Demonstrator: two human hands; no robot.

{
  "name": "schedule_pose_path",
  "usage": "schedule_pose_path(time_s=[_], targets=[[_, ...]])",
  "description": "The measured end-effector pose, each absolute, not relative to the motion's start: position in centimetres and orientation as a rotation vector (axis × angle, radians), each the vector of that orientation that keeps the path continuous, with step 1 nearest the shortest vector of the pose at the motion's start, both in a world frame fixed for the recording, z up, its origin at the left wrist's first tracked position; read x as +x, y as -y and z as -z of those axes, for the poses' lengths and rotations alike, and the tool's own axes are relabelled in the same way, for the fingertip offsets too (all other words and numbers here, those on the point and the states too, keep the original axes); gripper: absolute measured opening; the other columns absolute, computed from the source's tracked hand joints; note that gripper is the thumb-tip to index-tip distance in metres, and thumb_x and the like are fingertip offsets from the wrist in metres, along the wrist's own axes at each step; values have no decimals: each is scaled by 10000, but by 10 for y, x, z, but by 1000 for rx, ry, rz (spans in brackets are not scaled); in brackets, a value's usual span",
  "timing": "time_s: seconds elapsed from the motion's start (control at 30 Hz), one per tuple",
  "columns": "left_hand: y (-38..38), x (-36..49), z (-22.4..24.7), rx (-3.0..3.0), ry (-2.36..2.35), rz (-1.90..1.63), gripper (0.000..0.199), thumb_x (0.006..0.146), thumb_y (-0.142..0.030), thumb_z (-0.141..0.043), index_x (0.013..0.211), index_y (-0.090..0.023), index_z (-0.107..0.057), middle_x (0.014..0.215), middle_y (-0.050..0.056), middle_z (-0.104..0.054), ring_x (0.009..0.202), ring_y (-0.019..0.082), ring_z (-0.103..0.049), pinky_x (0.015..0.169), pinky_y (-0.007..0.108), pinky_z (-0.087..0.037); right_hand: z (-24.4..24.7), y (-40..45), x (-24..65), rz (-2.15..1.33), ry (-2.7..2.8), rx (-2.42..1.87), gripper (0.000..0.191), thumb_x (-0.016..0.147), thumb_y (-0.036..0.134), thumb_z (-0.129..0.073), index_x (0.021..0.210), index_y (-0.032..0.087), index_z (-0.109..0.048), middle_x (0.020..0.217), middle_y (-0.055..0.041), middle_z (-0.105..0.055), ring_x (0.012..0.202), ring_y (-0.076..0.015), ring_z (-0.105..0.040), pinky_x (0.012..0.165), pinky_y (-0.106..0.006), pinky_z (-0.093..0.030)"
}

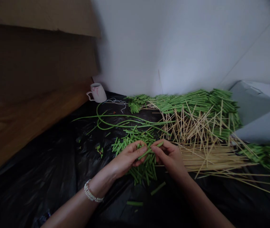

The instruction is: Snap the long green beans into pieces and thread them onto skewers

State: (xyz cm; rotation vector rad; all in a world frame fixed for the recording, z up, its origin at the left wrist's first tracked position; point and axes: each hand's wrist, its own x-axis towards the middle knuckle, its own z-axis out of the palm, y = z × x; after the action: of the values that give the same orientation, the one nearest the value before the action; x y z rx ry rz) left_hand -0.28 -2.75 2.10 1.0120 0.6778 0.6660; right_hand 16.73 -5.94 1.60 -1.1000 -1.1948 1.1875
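My left hand [131,154], with a beaded bracelet on its wrist, is closed around a few short green stem pieces [146,152] that look like cut garlic scape. Close beside it, my right hand [169,155] pinches a green stem piece [160,144] between thumb and fingers. Whether a skewer is in its grip is hidden. Under both hands lies a loose pile of cut stem pieces [146,174]. To the right, bare bamboo skewers [211,156] lie in a bundle. Beyond them are rows of green pieces threaded on skewers [192,100].
Black plastic sheeting [54,177] covers the floor. Long uncut stems [125,117] curl across it beyond the pile. A white mug [98,92] stands at the back left by white string [116,102]. More green pieces [267,158] lie far right, near a white box [255,104].
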Motion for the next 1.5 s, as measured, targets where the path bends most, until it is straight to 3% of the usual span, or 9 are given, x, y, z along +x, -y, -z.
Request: schedule_pose_path(time_s=[0.37,0.57,0.8,1.17,1.27,1.37,1.5], targets=[[27,-7,-17,1012,-640,-518,257,852,-398,-663,894,-155,-589,650,-24,-528,540,56,-402,443,188,-205,-15,57,169,-1218,1277,-1112,192,787,368,-725,812,183,-679,580,40,-588,473,-77,-494,454,-189,-381],[27,-2,-15,948,-664,-642,247,822,-371,-703,890,-155,-604,654,-22,-546,539,52,-400,448,177,-204,-16,62,165,-773,1473,-1206,135,849,299,-651,878,185,-717,630,9,-661,501,-105,-528,479,-222,-408],[27,0,-13,793,-680,-783,239,782,-337,-755,876,-146,-646,671,-32,-543,491,26,-353,446,159,-261,0,69,157,-185,1748,-1121,286,911,206,-576,1181,196,-671,963,-85,-767,733,-184,-713,670,-293,-551],[32,7,-11,783,-701,-859,280,790,-369,-744,844,-141,-591,633,-54,-491,482,23,-319,470,152,-275,3,68,154,248,1903,-1082,338,934,153,-524,1254,121,-626,664,-51,-724,508,-154,-619,501,-277,-451],[30,4,-11,926,-735,-829,287,828,-406,-694,875,-145,-587,651,-38,-524,504,39,-351,463,164,-260,0,69,156,196,1880,-1093,295,935,170,-523,1197,140,-655,739,-64,-747,573,-162,-659,547,-272,-484],[27,1,-13,1129,-750,-713,282,853,-422,-653,879,-147,-596,669,-24,-560,513,52,-394,470,181,-277,-4,69,159,-123,1770,-1135,225,943,206,-504,1068,198,-692,848,-59,-760,709,-176,-703,649,-273,-526],[27,-1,-16,1263,-755,-603,297,861,-443,-627,827,-149,-602,671,-19,-568,514,62,-412,482,198,-304,-12,68,160,-553,1571,-1211,181,920,285,-548,809,209,-669,626,0,-676,533,-135,-615,532,-243,-473]])
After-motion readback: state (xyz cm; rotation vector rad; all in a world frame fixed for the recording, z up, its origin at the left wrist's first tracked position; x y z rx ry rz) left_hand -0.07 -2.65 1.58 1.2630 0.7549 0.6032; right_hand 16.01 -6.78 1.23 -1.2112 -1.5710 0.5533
